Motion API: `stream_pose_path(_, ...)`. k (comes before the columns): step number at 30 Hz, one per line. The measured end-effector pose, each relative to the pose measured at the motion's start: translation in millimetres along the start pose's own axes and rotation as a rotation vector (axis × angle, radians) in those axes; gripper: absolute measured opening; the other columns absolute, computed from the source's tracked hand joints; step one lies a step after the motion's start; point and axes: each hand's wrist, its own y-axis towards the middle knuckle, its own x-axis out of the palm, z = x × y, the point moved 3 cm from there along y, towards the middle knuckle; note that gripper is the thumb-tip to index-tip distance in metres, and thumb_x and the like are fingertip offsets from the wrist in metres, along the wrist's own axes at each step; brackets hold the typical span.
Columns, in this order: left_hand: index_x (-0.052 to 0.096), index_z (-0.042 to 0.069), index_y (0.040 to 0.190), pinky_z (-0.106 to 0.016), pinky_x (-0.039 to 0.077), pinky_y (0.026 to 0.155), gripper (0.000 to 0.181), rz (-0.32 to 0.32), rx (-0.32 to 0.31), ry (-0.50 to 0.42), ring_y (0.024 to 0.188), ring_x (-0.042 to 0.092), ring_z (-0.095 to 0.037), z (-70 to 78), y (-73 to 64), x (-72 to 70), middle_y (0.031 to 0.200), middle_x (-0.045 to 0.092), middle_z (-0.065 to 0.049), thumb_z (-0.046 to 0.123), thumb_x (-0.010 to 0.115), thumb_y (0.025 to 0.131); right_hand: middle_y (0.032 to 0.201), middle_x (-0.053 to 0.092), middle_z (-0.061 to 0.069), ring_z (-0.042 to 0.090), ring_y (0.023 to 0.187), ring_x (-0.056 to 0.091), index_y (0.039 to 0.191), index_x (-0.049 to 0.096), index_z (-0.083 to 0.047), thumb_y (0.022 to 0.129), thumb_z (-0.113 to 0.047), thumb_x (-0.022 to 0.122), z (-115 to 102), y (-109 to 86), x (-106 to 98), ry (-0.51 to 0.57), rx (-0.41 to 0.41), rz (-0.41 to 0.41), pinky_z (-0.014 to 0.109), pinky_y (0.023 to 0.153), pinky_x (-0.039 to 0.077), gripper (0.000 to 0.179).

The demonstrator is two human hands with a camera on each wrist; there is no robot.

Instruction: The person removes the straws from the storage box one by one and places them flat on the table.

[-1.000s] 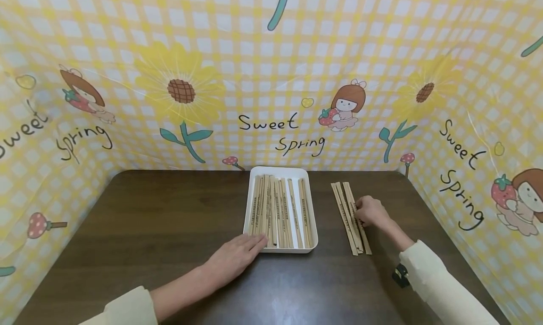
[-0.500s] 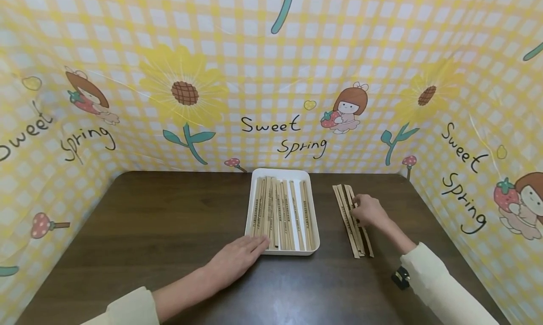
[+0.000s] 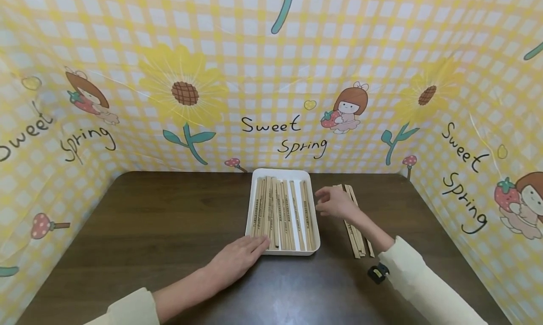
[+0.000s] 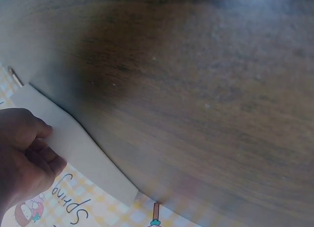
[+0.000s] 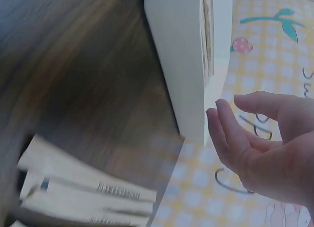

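Observation:
A white tray [image 3: 314,247] holds several long, thin sticks in brown printed paper wrappers [image 3: 284,216], laid lengthwise. My left hand [image 3: 237,256] holds the tray's front-left corner, fingers over the rim; in the left wrist view its thumb lies against the tray's outer wall [image 4: 83,143]. My right hand [image 3: 337,203] hovers at the tray's right edge, thumb and fingers apart with nothing between them. Several more wrapped sticks [image 3: 355,235] lie on the table right of the tray, their far part hidden under that hand and wrist.
The dark wooden table [image 3: 169,212] meets a yellow checked cloth [image 3: 271,80] at the back and both sides. A small black device [image 3: 377,273] is strapped at my right wrist, below the cream sleeve.
My right hand has moved left from the loose wrapped sticks to the tray's right edge, and its fingers have parted. The left hand and the tray stay in place.

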Motion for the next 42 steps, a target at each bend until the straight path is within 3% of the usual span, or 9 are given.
stream_pose_path(4,0.06,-0.003,0.132,-0.036,0.051,0.097,0.045,-0.003,0.003,0.002,0.112,0.064,-0.023,1.3,0.4,0.9,0.128,0.064,-0.015,-0.001,0.07,0.087,0.104,0.065,0.021,0.028,0.081,0.07,0.129,0.057,0.011,0.09,0.0,0.065,-8,3.6,12,-0.058,-0.006,-0.005,0.041,0.075,0.06,0.042)
stream_pose_path(9,0.06,-0.003,0.132,-0.035,0.051,0.097,0.046,-0.016,-0.006,0.021,0.114,0.063,-0.022,1.2,1.2,-0.9,0.129,0.063,-0.014,-0.001,0.07,0.087,0.1,0.07,0.017,0.021,0.075,0.07,0.127,0.06,0.008,0.088,-0.003,0.065,-18,8.6,20,-0.147,-0.025,0.035,0.035,0.068,0.059,0.041)
stream_pose_path(17,0.06,-0.003,0.132,-0.036,0.051,0.098,0.045,-0.018,-0.009,-0.001,0.115,0.063,-0.023,1.6,0.9,-1.6,0.129,0.063,-0.014,-0.001,0.068,0.088,0.097,0.071,0.016,0.019,0.073,0.07,0.128,0.06,0.007,0.085,-0.001,0.064,-21,17.4,49,-0.248,-0.029,-0.009,0.031,0.063,0.056,0.044)
stream_pose_path(22,0.059,-0.002,0.133,-0.036,0.05,0.099,0.045,-0.034,-0.015,0.004,0.117,0.062,-0.022,1.5,0.9,-1.4,0.131,0.063,-0.014,-0.001,0.068,0.089,0.081,0.07,0.007,0.01,0.059,0.058,0.127,0.059,0.009,0.079,0.005,0.057,-21,23.0,59,-0.293,-0.043,-0.019,0.025,0.053,0.046,0.049)
stream_pose_path(25,0.06,-0.002,0.133,-0.036,0.05,0.099,0.045,-0.033,-0.013,0.012,0.117,0.062,-0.022,1.1,1.5,-2.1,0.13,0.063,-0.014,-0.001,0.067,0.089,0.061,0.055,-0.002,0.009,0.05,0.044,0.1,0.064,0.006,0.074,0.006,0.056,-21,27.3,62,-0.333,-0.045,-0.022,0.022,0.049,0.036,0.027)
stream_pose_path(27,0.06,-0.002,0.132,-0.036,0.05,0.099,0.044,-0.028,-0.01,0.018,0.116,0.062,-0.022,0.8,1.8,-2.5,0.13,0.063,-0.014,-0.001,0.067,0.089,0.056,0.043,-0.003,0.008,0.048,0.041,0.08,0.055,-0.002,0.074,0.007,0.057,-21,29.9,64,-0.343,-0.043,-0.022,0.021,0.047,0.034,0.011)
stream_pose_path(29,0.06,-0.002,0.132,-0.036,0.05,0.098,0.043,-0.021,-0.007,0.02,0.115,0.063,-0.023,0.6,2.2,-3.3,0.129,0.063,-0.014,-0.001,0.067,0.089,0.054,0.035,-0.003,0.009,0.046,0.036,0.071,0.042,-0.009,0.074,0.008,0.058,-19,31.9,65,-0.353,-0.045,-0.013,0.022,0.046,0.03,0.023)
stream_pose_path(33,0.061,-0.002,0.131,-0.036,0.05,0.098,0.043,-0.014,-0.006,0.025,0.115,0.063,-0.023,0.3,2.5,-4.0,0.129,0.064,-0.015,-0.001,0.067,0.088,0.053,0.028,-0.003,0.009,0.045,0.031,0.065,0.028,-0.017,0.076,0.009,0.059,-16,33.9,68,-0.364,-0.034,-0.001,0.022,0.044,0.027,0.042)
stream_pose_path(42,0.059,-0.002,0.133,-0.036,0.05,0.099,0.046,-0.036,-0.008,0.02,0.117,0.062,-0.023,0.6,1.9,-1.1,0.131,0.063,-0.014,0.0,0.068,0.088,0.045,0.022,-0.006,0.009,0.039,0.024,0.052,0.028,-0.018,0.076,0.007,0.061,-13,36.6,74,-0.43,-0.046,0.016,0.022,0.037,0.024,0.047)
